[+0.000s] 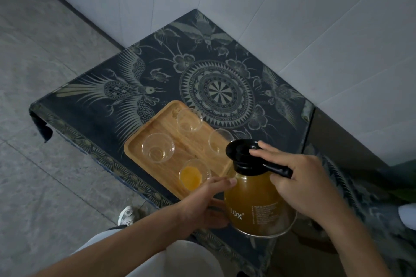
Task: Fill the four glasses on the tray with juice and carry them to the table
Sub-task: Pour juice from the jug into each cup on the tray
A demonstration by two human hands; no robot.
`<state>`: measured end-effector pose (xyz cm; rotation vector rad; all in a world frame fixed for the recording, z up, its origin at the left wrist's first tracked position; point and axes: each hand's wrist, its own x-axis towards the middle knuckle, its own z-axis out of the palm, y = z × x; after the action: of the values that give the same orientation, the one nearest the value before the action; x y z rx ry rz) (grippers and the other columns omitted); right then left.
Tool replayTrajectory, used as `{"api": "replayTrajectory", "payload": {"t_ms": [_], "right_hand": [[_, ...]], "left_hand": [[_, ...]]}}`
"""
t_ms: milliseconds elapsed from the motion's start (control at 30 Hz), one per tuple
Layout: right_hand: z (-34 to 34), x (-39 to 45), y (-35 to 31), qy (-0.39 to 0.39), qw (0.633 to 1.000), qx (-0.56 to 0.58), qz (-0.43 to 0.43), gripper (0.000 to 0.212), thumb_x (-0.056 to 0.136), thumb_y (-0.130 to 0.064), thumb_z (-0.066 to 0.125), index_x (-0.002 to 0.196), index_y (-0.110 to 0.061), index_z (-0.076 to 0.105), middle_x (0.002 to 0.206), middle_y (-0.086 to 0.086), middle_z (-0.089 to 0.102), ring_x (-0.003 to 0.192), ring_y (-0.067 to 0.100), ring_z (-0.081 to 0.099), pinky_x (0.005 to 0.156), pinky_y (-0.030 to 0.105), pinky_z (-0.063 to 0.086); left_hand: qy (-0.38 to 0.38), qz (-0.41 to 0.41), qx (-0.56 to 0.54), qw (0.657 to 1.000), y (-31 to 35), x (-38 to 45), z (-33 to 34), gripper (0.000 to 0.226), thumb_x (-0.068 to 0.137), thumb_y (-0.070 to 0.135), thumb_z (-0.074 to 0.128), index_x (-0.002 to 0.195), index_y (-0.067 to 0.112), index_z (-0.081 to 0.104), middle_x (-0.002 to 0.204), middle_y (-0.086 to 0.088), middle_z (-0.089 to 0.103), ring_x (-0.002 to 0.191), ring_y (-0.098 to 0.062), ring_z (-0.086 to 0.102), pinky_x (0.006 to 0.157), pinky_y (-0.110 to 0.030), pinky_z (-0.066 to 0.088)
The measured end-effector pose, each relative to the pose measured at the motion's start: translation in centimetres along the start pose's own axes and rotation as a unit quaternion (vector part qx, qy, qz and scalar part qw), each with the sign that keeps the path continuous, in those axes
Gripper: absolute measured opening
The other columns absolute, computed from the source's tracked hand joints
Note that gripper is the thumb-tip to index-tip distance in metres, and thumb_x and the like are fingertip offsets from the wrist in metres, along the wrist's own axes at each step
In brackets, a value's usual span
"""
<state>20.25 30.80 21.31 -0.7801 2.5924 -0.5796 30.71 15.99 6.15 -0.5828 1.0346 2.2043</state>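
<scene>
Juice jug (258, 204): right hand (301, 177) grips handle, left hand (202, 200) cradles its side. Nearest glass (193, 174) part-filled; tip slowly, spout over rim.

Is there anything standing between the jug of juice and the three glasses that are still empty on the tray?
Nothing visible does. The jug is held by both hands at the near right corner of the wooden tray. The empty glasses stand open, though the jug's black lid partly hides the right one.

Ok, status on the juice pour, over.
Right hand on jug handle, left hand steadying its side. Nearest glass has juice; other three empty. Nothing blocking tray.
</scene>
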Motion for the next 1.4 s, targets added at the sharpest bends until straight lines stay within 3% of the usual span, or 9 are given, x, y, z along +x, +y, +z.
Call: {"api": "replayTrajectory", "payload": {"t_ms": [133,300,433,500,567,633,767,900,1400], "right_hand": [[-0.9,1.3,1.3,-0.002,1.000,-0.021,-0.013,0.069,0.080,0.012,0.061,0.124,-0.040,0.070,0.140,-0.021,0.056,0.120,-0.013,0.050,0.092,-0.002,0.039],[-2.1,3.4,3.4,-0.043,0.998,-0.049,-0.012,0.070,0.079,0.008,0.060,0.123,-0.045,0.068,0.140,-0.024,0.055,0.127,-0.004,0.052,0.096,0.000,0.038],[-2.3,5.4,4.7,-0.073,0.994,-0.080,-0.022,0.072,0.078,0.007,0.058,0.125,-0.047,0.066,0.142,-0.022,0.055,0.126,0.000,0.055,0.097,0.016,0.050],[-2.2,6.4,5.3,-0.099,0.991,-0.088,-0.019,0.072,0.078,0.007,0.057,0.126,-0.046,0.066,0.142,-0.022,0.055,0.121,0.003,0.060,0.084,0.008,0.051],[-2.1,7.2,5.9,-0.119,0.989,-0.089,-0.014,0.073,0.078,0.007,0.056,0.126,-0.045,0.066,0.142,-0.023,0.054,0.114,0.006,0.065,0.069,0.002,0.041],[-2.0,7.9,6.5,-0.131,0.988,-0.082,-0.014,0.073,0.077,0.008,0.055,0.125,-0.045,0.067,0.142,-0.023,0.054,0.117,0.006,0.064,0.076,0.005,0.042],[-1.8,9.2,7.0,-0.142,0.986,-0.086,-0.020,0.074,0.075,0.008,0.054,0.125,-0.046,0.067,0.142,-0.023,0.054,0.128,0.006,0.057,0.101,0.025,0.051],[-1.6,10.4,7.1,-0.172,0.981,-0.093,-0.009,0.075,0.076,0.006,0.052,0.128,-0.048,0.064,0.145,-0.023,0.052,0.135,0.008,0.050,0.109,0.034,0.047],[-1.3,12.8,6.7,-0.234,0.964,-0.121,0.024,0.078,0.069,-0.002,0.047,0.129,-0.050,0.061,0.145,-0.026,0.051,0.137,0.014,0.049,0.112,0.045,0.043]], "left_hand": [[0.010,-0.012,-0.038,0.999,0.9,1.6,1.1,0.072,0.076,0.066,0.072,0.139,0.038,0.052,0.129,-0.012,0.064,0.113,-0.032,0.069,0.087,-0.038,0.061],[0.013,-0.052,-0.097,0.994,1.3,4.2,2.1,0.079,0.075,0.064,0.076,0.144,0.037,0.049,0.135,-0.016,0.062,0.117,-0.036,0.067,0.096,-0.045,0.060],[0.031,-0.062,-0.162,0.984,1.0,6.0,2.9,0.082,0.076,0.056,0.079,0.147,0.032,0.045,0.136,-0.019,0.059,0.118,-0.040,0.065,0.098,-0.048,0.058],[0.031,-0.070,-0.193,0.978,0.9,6.6,3.1,0.082,0.077,0.052,0.079,0.148,0.032,0.042,0.136,-0.020,0.058,0.119,-0.041,0.064,0.098,-0.048,0.057],[0.030,-0.074,-0.214,0.974,1.0,7.0,3.4,0.080,0.080,0.050,0.077,0.148,0.032,0.041,0.136,-0.021,0.058,0.120,-0.041,0.063,0.095,-0.046,0.057],[0.033,-0.079,-0.234,0.968,1.0,7.5,3.6,0.080,0.079,0.048,0.077,0.148,0.032,0.040,0.136,-0.021,0.057,0.120,-0.040,0.062,0.093,-0.045,0.057],[0.026,-0.091,-0.258,0.962,0.7,8.6,3.3,0.087,0.078,0.047,0.079,0.150,0.034,0.034,0.138,-0.021,0.054,0.124,-0.043,0.057,0.110,-0.056,0.046],[0.014,-0.088,-0.310,0.947,0.3,9.4,3.1,0.085,0.077,0.040,0.083,0.149,0.033,0.039,0.138,-0.026,0.054,0.124,-0.047,0.059,0.108,-0.058,0.049],[-0.028,-0.069,-0.346,0.935,-0.4,10.9,3.0,0.082,0.071,0.043,0.084,0.143,0.030,0.046,0.143,-0.025,0.049,0.129,-0.046,0.054,0.103,-0.053,0.054]]}}
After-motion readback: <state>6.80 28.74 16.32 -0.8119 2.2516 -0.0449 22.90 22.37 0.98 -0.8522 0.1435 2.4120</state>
